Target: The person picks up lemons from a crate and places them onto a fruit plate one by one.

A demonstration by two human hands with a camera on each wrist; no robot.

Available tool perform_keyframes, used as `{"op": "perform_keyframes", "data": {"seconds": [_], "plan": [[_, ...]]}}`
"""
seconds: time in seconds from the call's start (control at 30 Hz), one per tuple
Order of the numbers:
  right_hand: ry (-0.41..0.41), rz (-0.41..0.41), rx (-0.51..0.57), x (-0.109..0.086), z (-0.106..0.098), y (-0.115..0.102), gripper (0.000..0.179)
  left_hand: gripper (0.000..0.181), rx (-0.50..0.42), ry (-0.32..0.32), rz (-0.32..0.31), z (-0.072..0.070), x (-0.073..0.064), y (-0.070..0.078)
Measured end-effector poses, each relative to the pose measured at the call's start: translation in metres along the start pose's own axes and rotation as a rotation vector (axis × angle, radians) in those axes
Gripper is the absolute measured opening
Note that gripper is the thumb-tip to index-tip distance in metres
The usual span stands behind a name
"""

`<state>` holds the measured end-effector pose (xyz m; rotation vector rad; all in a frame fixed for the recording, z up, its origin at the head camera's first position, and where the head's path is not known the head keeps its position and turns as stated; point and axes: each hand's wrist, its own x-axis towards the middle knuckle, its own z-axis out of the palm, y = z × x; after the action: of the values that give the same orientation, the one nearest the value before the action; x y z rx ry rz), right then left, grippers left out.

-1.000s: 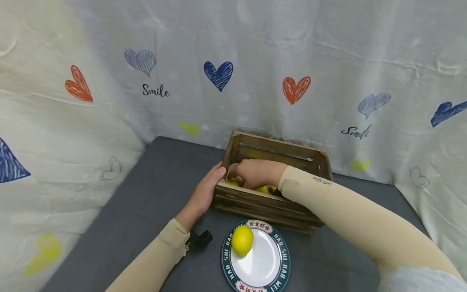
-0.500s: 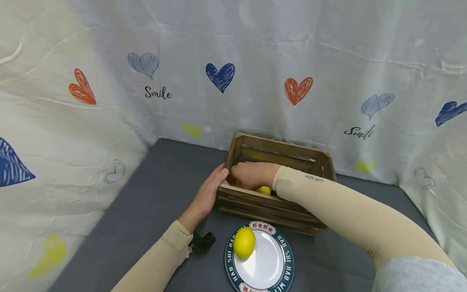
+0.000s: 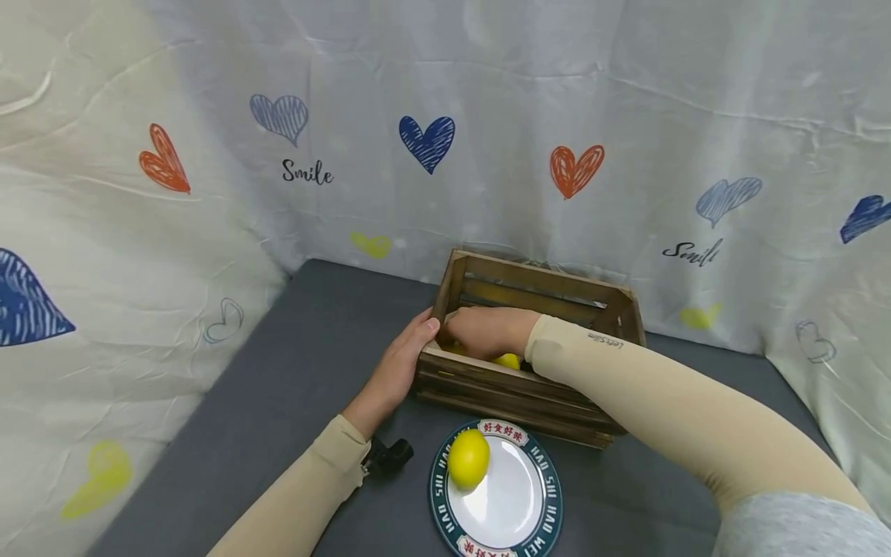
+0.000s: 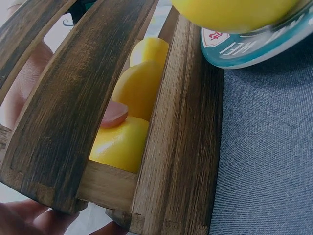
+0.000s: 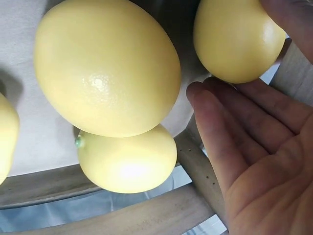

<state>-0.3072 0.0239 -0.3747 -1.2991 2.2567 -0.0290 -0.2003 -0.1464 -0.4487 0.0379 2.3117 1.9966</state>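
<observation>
A slatted wooden crate (image 3: 515, 398) stands on the dark table, with several yellow lemons inside. My left hand (image 3: 393, 367) grips its left end, thumb up at the rim corner. Inside the crate, my right hand (image 3: 490, 331) reaches down at the left end, its fingers largely hidden in the head view. The right wrist view shows its fingers and thumb around a lemon (image 5: 237, 39), beside a larger-looking lemon (image 5: 107, 66) and another lemon (image 5: 129, 159) with a green tip. Through the slats, a fingertip (image 4: 115, 113) presses against a lemon (image 4: 121, 144).
In front of the crate lies a white plate (image 3: 504, 503) with a dark green lettered rim, bearing one lemon (image 3: 469, 459) on its left side. A black wrist device (image 3: 388, 456) sits under my left wrist. A white curtain (image 3: 501, 93) printed with hearts hangs behind the table.
My right hand has gone deeper into the crate's left end, its fingers dropping out of sight behind the front wall. The left hand keeps its hold, and the lemon on the plate stays put.
</observation>
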Motion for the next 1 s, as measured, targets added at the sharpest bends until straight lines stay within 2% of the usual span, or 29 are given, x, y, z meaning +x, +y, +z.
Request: {"op": "perform_keyframes", "data": {"seconds": [0.43, 0.57, 0.73, 1.0], "plan": [[-0.011, 0.010, 0.018, -0.002, 0.002, -0.001, 0.016, 0.074, 0.007, -0.010, 0.010, 0.004, -0.002, 0.000], [-0.014, 0.021, 0.032, -0.003, 0.001, -0.002, 0.018, 0.074, -0.001, -0.005, 0.026, 0.004, 0.000, 0.000], [-0.019, 0.030, 0.025, -0.004, 0.001, -0.001, 0.021, 0.074, 0.004, -0.004, 0.014, 0.003, 0.000, 0.000], [0.016, 0.047, -0.024, -0.013, -0.012, 0.004, 0.040, 0.073, 0.004, 0.006, 0.010, 0.000, -0.001, 0.002]]}}
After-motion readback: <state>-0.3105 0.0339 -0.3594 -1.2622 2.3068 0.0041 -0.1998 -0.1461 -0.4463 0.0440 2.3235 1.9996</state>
